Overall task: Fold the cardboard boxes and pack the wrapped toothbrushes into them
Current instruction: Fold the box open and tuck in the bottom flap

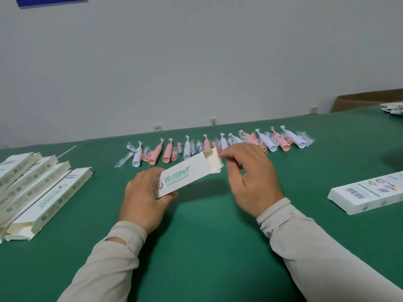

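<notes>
Left hand (pixel 145 197) grips box (pixel 185 173) near end, held above desk (pixel 207 247). Right hand (pixel 248 173) pinches far-end flap (pixel 214 159). Best to fold side tabs in first, then tuck flap squarely. Toothbrushes (pixel 218 144) wait in row beyond.
</notes>
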